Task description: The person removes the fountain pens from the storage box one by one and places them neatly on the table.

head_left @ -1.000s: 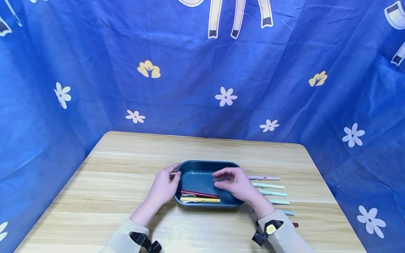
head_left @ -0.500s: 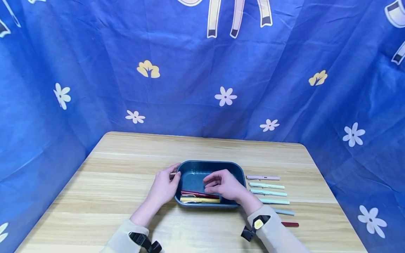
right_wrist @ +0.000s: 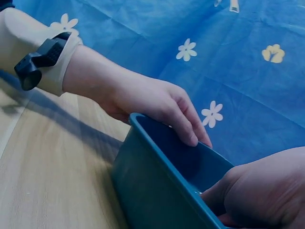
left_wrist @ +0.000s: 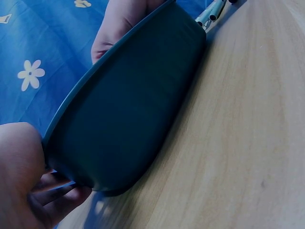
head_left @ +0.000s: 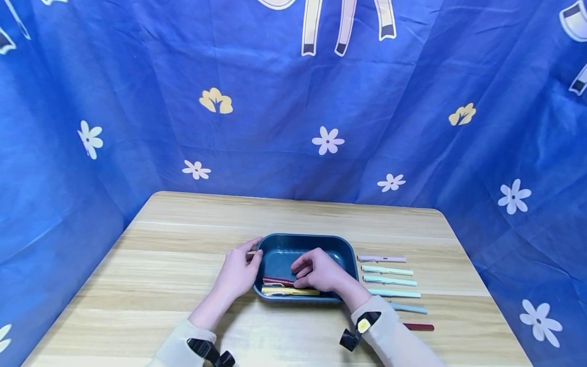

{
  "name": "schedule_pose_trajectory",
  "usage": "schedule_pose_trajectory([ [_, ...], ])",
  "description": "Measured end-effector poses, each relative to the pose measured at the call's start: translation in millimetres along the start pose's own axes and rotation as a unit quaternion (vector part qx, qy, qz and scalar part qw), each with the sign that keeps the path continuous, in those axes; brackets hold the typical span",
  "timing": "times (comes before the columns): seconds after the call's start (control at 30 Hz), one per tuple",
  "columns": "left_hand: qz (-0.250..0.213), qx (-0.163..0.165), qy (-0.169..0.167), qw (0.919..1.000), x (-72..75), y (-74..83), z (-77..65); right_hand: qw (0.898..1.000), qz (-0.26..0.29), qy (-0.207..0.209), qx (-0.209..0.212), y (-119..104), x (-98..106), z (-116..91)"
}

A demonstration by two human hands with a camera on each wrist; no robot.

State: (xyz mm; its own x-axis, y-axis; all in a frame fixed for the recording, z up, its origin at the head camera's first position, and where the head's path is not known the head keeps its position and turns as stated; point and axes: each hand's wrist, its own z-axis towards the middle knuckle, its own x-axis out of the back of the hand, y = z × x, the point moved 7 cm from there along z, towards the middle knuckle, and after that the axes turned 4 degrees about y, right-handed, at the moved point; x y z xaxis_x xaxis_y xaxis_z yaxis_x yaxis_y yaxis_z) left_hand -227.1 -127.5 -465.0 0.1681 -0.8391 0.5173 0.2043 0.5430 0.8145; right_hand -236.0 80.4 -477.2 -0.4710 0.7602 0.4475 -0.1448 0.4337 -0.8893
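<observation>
A dark teal rectangular plastic tray rests on the table. My left hand holds its left end, thumb at the rim and fingers on the outer wall, as the left wrist view shows with the tray's wall. Inside, along the near side, lie a dark red pen and a yellow pen, side by side. My right hand reaches down into the tray, its thumb tip right at the red pen and its fingers slightly apart. That hand covers the red pen's right part. In the right wrist view the tray wall hides its fingertips.
To the right of the tray, several pens lie in a column: a lilac pen, pale green ones, a light blue pen and a dark red pen nearest me. A blue patterned curtain surrounds the wooden table.
My right hand has moved left and lower within the tray, from over its right side to the dark red pen. The left hand and the tray have stayed in place.
</observation>
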Motion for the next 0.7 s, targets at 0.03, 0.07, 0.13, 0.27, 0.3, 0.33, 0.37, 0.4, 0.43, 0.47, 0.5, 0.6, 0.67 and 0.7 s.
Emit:
schedule_pose_trajectory([
  [0.03, 0.0, 0.001, -0.001, 1.0, -0.1, 0.1, 0.6, 1.0, -0.008, -0.001, 0.0, -0.6, -0.6, 0.7],
  [0.07, 0.0, 0.001, -0.002, 1.0, -0.3, 0.2, 1.1, 1.0, -0.014, -0.002, 0.0, -1.0, -1.3, 1.5],
  [0.13, -0.001, 0.002, -0.006, 1.0, -0.9, 0.5, 2.1, 1.0, -0.027, -0.004, 0.003, -1.9, -2.2, 3.2],
  [0.27, -0.002, 0.006, -0.01, 0.9999, -2.0, 0.0, 2.5, 0.999, -0.043, -0.003, 0.006, -2.6, -2.4, 6.5],
  [0.3, -0.002, 0.007, -0.011, 0.9999, -2.1, -0.1, 2.3, 0.999, -0.045, -0.004, 0.004, -2.5, -2.4, 7.0],
  [0.33, -0.002, 0.007, -0.011, 0.9999, -2.2, -0.4, 2.0, 0.999, -0.044, -0.005, 0.002, -2.3, -2.4, 7.4],
  [0.37, -0.002, 0.007, -0.01, 0.9999, -2.3, -1.0, 1.6, 0.999, -0.043, -0.006, 0.0, -1.9, -2.7, 7.9],
  [0.4, -0.002, 0.007, -0.01, 0.9999, -2.2, -1.1, 1.1, 0.999, -0.038, -0.008, -0.002, -1.4, -3.2, 8.1],
  [0.43, -0.003, 0.008, -0.01, 0.9999, -2.3, -1.5, 0.7, 0.999, -0.033, -0.01, -0.006, -0.8, -3.7, 8.2],
  [0.47, -0.004, 0.008, -0.01, 0.9999, -2.3, -1.9, 0.2, 1.0, -0.027, -0.013, -0.009, 0.2, -4.7, 8.4],
  [0.5, -0.005, 0.008, -0.01, 0.9999, -2.6, -2.8, 0.0, 1.0, -0.019, -0.015, -0.013, 1.3, -5.7, 8.5],
  [0.6, -0.008, 0.007, -0.008, 0.9999, -2.4, -3.5, -0.6, 1.0, -0.005, -0.02, -0.022, 2.7, -8.3, 8.7],
  [0.67, -0.009, 0.008, -0.007, 0.9999, -2.1, -4.0, -0.1, 1.0, -0.003, -0.023, -0.021, 2.1, -9.3, 8.9],
  [0.7, -0.01, 0.008, -0.006, 0.9999, -1.7, -3.5, 0.2, 1.0, -0.004, -0.023, -0.02, 1.3, -9.1, 9.2],
])
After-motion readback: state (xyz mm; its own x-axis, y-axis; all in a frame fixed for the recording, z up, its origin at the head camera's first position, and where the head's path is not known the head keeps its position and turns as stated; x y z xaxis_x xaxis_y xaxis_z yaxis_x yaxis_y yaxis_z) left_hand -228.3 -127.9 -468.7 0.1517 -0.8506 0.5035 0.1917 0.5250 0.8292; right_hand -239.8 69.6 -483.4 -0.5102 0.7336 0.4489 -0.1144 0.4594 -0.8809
